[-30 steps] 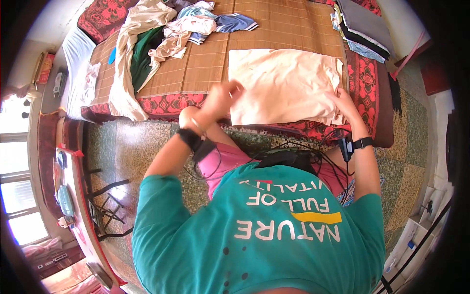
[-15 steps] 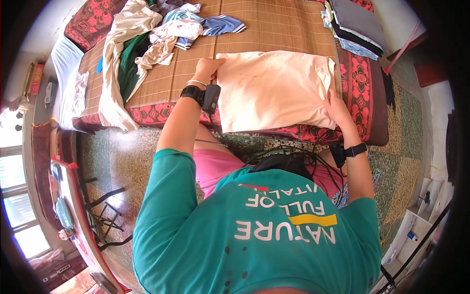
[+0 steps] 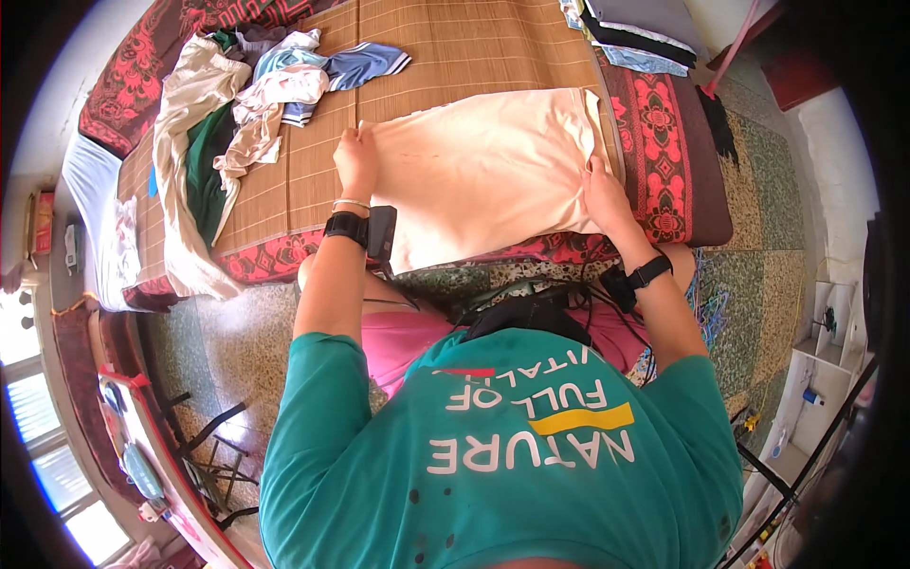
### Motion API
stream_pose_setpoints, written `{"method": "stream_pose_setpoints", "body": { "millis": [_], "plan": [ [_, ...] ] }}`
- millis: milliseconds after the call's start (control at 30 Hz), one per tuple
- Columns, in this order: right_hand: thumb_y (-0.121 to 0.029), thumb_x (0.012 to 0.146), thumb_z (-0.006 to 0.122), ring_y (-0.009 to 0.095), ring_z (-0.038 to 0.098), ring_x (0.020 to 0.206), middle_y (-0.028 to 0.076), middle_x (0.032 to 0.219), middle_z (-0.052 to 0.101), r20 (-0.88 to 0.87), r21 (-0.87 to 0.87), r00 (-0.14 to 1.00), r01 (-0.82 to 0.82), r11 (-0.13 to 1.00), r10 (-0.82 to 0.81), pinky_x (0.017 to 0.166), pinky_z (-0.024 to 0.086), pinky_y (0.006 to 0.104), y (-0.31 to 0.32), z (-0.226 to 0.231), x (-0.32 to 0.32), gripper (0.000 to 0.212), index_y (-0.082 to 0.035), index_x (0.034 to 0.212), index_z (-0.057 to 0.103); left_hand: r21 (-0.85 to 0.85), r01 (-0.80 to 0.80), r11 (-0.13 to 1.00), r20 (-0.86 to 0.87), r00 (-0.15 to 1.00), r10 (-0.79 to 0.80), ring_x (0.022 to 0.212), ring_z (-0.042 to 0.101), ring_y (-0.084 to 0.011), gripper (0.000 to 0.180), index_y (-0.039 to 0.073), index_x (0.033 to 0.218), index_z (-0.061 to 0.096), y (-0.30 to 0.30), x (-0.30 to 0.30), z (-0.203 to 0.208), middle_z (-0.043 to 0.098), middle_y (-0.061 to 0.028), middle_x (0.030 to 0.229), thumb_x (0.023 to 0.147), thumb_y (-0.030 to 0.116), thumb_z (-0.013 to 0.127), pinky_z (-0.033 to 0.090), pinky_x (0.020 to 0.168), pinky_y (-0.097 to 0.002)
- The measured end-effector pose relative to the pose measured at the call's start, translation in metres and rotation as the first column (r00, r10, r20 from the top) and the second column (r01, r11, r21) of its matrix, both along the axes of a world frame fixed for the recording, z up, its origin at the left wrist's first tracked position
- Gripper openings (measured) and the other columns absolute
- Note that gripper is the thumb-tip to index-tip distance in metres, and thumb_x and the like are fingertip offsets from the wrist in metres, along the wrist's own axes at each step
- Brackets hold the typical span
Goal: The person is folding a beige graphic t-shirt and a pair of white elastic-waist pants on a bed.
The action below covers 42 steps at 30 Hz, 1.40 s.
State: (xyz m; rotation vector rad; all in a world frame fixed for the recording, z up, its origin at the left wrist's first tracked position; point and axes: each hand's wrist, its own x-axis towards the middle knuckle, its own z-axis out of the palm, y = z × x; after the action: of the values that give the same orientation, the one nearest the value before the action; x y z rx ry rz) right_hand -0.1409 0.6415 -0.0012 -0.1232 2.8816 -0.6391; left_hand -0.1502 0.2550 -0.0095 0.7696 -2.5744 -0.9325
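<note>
A cream folded garment (image 3: 474, 171) lies along the near side of the bed, and its exact kind cannot be made out. At its far left corner, my left hand (image 3: 355, 166) is closed on the fabric. Its near left part hangs slightly past the bed's edge. My right hand (image 3: 607, 197) pinches the right edge, where creases gather around the fingers. Both wrists carry black straps with small devices.
A brown woven mat (image 3: 445, 57) covers the bed, bordered by a red-and-black patterned cover (image 3: 654, 142). Loose clothes (image 3: 280, 90) lie heaped at the far left. Folded clothes (image 3: 640, 38) are stacked far right. A folding stool (image 3: 218, 455) stands on the floor at left.
The head view has shifted, sliding the scene leftward. My left hand has closed tighter at the garment's corner and drawn it a little left. Creases have gathered by my right hand.
</note>
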Motion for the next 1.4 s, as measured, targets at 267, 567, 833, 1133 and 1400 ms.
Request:
{"method": "stream_pose_setpoints", "body": {
  "millis": [267,567,833,1133,1400],
  "plan": [
    [-0.015,0.09,0.042,0.043,0.058,0.078,0.029,0.084,0.059,0.041,-0.23,0.998,-0.044,0.972,0.055,0.067,0.046,0.0468,-0.028,0.002,0.004,0.031,0.001,0.116,0.039,-0.094,-0.06,0.994,-0.015,0.998,0.059,0.085,0.062,-0.0375,0.038,-0.002,0.088,0.063,-0.065,-0.007,0.015,0.064,-0.0231,0.086,0.08,0.036,0.058,0.048,0.078,-0.0423],
    [-0.029,0.09,0.048,0.04,0.057,0.092,0.024,0.099,0.06,0.045,0.1,0.987,-0.159,0.982,0.155,0.08,0.046,0.0448,-0.037,0.076,-0.031,0.04,-0.002,0.119,0.046,0.609,-0.102,0.786,0.126,0.992,0.031,0.056,0.063,-0.0178,0.047,-0.005,0.093,0.057,-0.082,0.058,0.024,0.062,-0.0107,0.071,0.083,0.04,0.061,0.05,0.045,-0.0279],
    [-0.016,0.091,0.042,0.036,0.05,0.108,0.024,0.119,0.051,-0.273,0.005,0.901,-0.351,0.936,0.339,0.091,0.041,0.0393,-0.061,0.008,-0.139,0.032,0.003,0.115,0.051,-0.175,0.098,0.98,-0.035,0.994,-0.106,0.065,0.063,-0.0277,0.031,0.002,0.092,0.06,-0.079,0.098,0.017,0.064,-0.013,0.073,0.082,0.031,0.059,0.05,0.057,-0.0358],
    [-0.01,0.082,0.054,0.035,0.056,0.101,0.02,0.105,0.06,-0.236,-0.027,0.959,-0.168,0.985,0.157,0.089,0.043,0.0405,-0.063,-0.001,-0.148,0.032,-0.003,0.112,0.055,-0.543,0.366,0.756,0.152,0.928,-0.34,0.131,0.03,-0.026,0.06,0.011,0.135,0.036,-0.048,0.027,-0.012,0.037,-0.0116,0.139,0.089,0.049,0.04,0.015,0.107,-0.0521],
    [-0.01,0.083,0.051,0.032,0.048,0.112,0.014,0.122,0.051,-0.376,0.113,0.914,-0.116,0.987,0.15,0.092,0.04,0.0409,-0.085,0.003,-0.118,0.036,-0.014,0.119,0.052,0.127,0.029,0.992,-0.025,0.999,-0.027,0.127,0.036,-0.0267,0.06,0.012,0.142,0.022,-0.262,0.095,-0.058,0.032,-0.0127,0.142,0.089,0.027,0.046,0.027,0.104,-0.0449]
  ]
}}
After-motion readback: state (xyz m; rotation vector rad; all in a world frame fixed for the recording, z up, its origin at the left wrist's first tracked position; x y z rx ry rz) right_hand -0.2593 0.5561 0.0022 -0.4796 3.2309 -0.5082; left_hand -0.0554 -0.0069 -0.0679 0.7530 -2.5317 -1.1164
